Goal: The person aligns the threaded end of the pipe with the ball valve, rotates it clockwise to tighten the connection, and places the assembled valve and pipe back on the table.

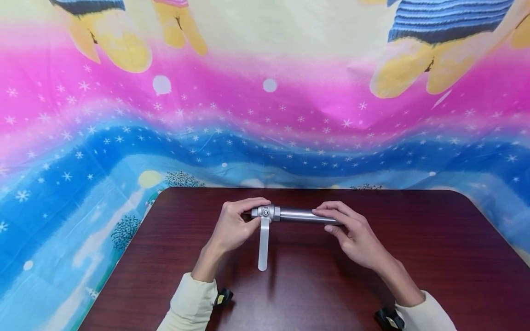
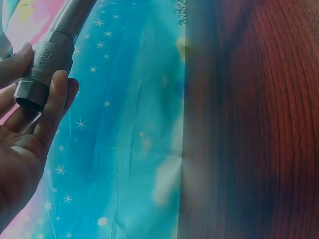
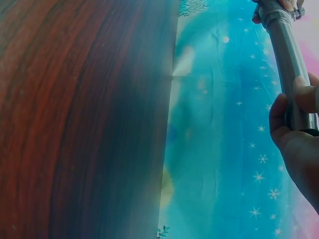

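Observation:
A metal ball valve [image 1: 265,212] with a long flat lever handle [image 1: 263,243] is joined to a steel pipe [image 1: 296,215]. My left hand [image 1: 232,225] grips the valve body between thumb and fingers, and the lever hangs down toward me. At the pipe's other end, my right hand [image 1: 354,232] holds the tube with thumb below and fingers above. In the left wrist view the valve's hex end [image 2: 31,93] shows an open bore, with fingers round the body. The right wrist view shows the pipe [image 3: 289,64] pinched near its end.
A dark red wooden table [image 1: 298,285] lies beneath the hands. Behind and beside it hangs a colourful cloth [image 1: 265,115] with snowflakes. Black wrist straps [image 1: 223,298] sit at both pale sleeves [image 1: 192,296].

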`<action>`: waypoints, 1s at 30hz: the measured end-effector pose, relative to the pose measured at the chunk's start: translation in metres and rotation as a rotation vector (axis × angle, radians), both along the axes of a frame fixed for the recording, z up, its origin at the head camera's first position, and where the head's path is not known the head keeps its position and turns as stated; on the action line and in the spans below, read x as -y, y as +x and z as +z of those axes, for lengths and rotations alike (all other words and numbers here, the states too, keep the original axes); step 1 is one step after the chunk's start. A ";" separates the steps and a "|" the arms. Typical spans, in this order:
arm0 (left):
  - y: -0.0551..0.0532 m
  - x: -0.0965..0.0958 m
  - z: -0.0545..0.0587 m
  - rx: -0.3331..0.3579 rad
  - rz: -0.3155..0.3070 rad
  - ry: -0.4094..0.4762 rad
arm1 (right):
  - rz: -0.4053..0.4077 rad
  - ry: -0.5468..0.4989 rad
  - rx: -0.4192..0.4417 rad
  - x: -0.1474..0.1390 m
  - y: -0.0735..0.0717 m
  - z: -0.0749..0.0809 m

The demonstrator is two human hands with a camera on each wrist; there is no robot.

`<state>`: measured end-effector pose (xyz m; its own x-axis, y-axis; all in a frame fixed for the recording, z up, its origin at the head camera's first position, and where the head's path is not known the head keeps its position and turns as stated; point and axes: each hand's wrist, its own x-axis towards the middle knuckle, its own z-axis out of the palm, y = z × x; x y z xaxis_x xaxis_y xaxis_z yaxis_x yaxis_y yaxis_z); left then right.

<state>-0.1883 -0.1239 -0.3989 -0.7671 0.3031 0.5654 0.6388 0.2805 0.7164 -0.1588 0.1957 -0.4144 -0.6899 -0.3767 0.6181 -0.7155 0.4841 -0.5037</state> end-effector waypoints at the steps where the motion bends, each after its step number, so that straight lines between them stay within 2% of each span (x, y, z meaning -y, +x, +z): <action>1: 0.000 0.000 0.000 -0.004 -0.002 0.001 | -0.001 0.001 -0.003 0.000 0.000 0.000; 16: -0.001 0.000 -0.001 -0.022 -0.014 0.006 | 0.023 0.027 0.034 -0.002 0.000 -0.001; 23: 0.000 -0.001 -0.002 -0.003 -0.018 -0.008 | -0.064 0.102 0.131 0.002 0.004 -0.004; 26: 0.000 0.000 -0.002 -0.009 -0.009 -0.013 | -0.050 0.112 0.118 0.003 0.003 -0.005; 30: 0.000 0.000 -0.001 -0.015 -0.003 -0.010 | 0.004 0.074 0.047 0.003 0.002 -0.006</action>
<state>-0.1885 -0.1242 -0.4001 -0.7577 0.3114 0.5736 0.6503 0.2859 0.7038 -0.1565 0.1925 -0.4200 -0.7160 -0.4232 0.5551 -0.6939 0.5181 -0.5001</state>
